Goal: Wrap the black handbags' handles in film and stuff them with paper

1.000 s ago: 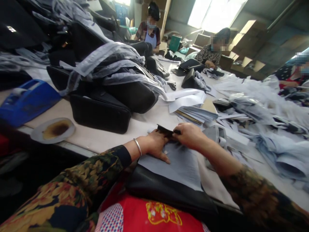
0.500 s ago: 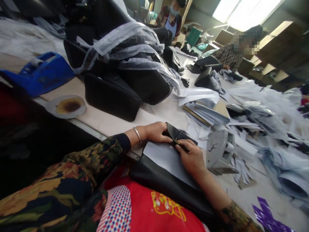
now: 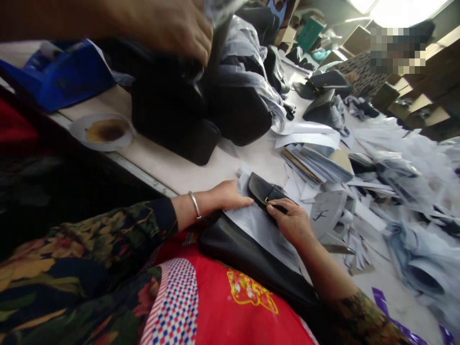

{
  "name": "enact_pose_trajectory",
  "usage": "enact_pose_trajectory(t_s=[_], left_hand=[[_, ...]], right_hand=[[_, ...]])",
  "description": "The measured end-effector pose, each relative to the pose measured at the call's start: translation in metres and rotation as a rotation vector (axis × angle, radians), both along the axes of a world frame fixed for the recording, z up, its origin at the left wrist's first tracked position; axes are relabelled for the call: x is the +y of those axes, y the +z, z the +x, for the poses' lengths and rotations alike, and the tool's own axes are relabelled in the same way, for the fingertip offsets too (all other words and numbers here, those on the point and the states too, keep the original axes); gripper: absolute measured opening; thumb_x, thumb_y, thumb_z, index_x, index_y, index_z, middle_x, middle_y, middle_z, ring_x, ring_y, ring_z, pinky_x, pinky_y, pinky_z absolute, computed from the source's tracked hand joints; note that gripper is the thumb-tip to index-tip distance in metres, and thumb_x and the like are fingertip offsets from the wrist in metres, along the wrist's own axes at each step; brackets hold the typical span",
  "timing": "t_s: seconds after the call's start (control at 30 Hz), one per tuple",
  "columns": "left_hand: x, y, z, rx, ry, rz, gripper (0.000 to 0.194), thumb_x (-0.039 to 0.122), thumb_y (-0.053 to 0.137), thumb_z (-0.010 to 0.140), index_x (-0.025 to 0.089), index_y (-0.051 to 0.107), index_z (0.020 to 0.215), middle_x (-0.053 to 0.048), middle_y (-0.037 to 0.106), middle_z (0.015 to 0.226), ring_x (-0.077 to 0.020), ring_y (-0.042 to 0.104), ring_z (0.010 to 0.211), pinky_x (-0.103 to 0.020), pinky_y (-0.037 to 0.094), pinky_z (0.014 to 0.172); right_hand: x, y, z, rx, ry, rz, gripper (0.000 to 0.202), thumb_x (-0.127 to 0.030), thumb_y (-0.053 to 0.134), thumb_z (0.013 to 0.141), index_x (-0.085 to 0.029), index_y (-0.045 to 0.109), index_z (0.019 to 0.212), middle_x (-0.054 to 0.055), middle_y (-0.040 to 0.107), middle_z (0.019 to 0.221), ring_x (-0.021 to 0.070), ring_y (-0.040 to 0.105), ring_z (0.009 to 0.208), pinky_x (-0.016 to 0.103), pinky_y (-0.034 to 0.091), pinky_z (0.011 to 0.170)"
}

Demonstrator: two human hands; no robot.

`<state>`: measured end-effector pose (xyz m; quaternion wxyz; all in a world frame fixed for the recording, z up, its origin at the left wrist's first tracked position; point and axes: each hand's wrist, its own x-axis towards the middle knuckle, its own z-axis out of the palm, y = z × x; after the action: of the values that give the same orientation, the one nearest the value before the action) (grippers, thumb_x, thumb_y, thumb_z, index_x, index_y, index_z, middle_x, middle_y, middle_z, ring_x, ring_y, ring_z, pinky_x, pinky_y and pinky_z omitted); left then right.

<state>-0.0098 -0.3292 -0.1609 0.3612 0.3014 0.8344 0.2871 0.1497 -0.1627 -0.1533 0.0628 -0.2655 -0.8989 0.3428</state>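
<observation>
A black bag (image 3: 251, 254) lies at the table edge against my red apron, with a white sheet (image 3: 264, 232) over it. My left hand (image 3: 230, 195), with a silver bracelet at the wrist, presses on the sheet's far left corner, its fingers close together and partly hidden. Thumb and fingers of my right hand (image 3: 292, 220) pinch the edge of a black flap (image 3: 261, 188) with a small gold-coloured clasp, which rests over the sheet's upper part.
Another person's hand (image 3: 172, 31) reaches over black bags (image 3: 240, 115) at the upper left. Around are a blue tape dispenser (image 3: 72, 76), a stained round plate (image 3: 102, 132), a grey dispenser (image 3: 328, 215), stacked papers (image 3: 316, 163) and plastic wrapping (image 3: 398, 143).
Another person's arm has come in at the top left over the bags. My left hand has let go of the flap and moved down-left onto the sheet. The view has shifted slightly.
</observation>
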Motion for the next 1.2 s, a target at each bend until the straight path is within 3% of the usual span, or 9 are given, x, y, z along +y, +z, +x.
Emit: enact_pose_trajectory(t_s=[0.2, 0.47, 0.83, 1.0, 1.2], left_hand=[[0.003, -0.013, -0.002, -0.054, -0.031, 0.091, 0.044, 0.045, 0.076, 0.067, 0.015, 0.074, 0.1, -0.006, 0.076, 0.089, -0.0221, 0.071, 0.079, -0.025, 0.052, 0.063], [-0.001, -0.01, -0.001, -0.132, 0.053, 0.15, 0.04, 0.035, 0.084, 0.06, 0.018, 0.075, 0.096, -0.003, 0.075, 0.09, -0.0224, 0.071, 0.088, -0.023, 0.055, 0.074], [-0.003, -0.014, 0.0, -0.135, -0.002, 0.229, 0.037, 0.034, 0.079, 0.067, 0.015, 0.075, 0.099, -0.004, 0.075, 0.091, -0.0217, 0.07, 0.086, -0.025, 0.053, 0.074], [-0.002, -0.014, 0.0, -0.083, -0.02, 0.223, 0.033, 0.035, 0.078, 0.066, 0.015, 0.075, 0.093, -0.005, 0.073, 0.086, -0.0216, 0.069, 0.081, -0.026, 0.053, 0.073], [-0.002, -0.016, -0.001, -0.084, -0.033, 0.245, 0.031, 0.035, 0.076, 0.067, 0.016, 0.075, 0.091, -0.004, 0.073, 0.084, -0.0208, 0.069, 0.08, -0.024, 0.052, 0.07]], right_hand=[[0.0, 0.022, -0.006, -0.15, 0.122, 0.144, 0.026, -0.042, 0.061, 0.083, -0.024, 0.079, 0.087, 0.006, 0.075, 0.099, 0.0233, 0.068, 0.091, 0.037, 0.05, 0.083], [0.004, 0.018, -0.006, -0.094, -0.034, -0.033, 0.031, -0.05, 0.069, 0.075, -0.022, 0.08, 0.084, 0.006, 0.074, 0.078, 0.0244, 0.066, 0.076, 0.036, 0.048, 0.071], [-0.007, 0.027, -0.009, -0.188, -0.201, -0.283, 0.044, -0.057, 0.072, 0.065, -0.016, 0.077, 0.079, 0.003, 0.067, 0.061, 0.0183, 0.057, 0.059, 0.03, 0.04, 0.054], [-0.012, 0.028, -0.014, -0.215, -0.191, -0.239, 0.042, -0.058, 0.072, 0.064, -0.016, 0.072, 0.069, 0.003, 0.065, 0.057, 0.016, 0.052, 0.052, 0.028, 0.035, 0.047], [-0.013, 0.029, -0.015, -0.234, -0.205, -0.222, 0.042, -0.058, 0.071, 0.064, -0.016, 0.073, 0.072, 0.005, 0.067, 0.058, 0.0181, 0.056, 0.055, 0.028, 0.037, 0.049]])
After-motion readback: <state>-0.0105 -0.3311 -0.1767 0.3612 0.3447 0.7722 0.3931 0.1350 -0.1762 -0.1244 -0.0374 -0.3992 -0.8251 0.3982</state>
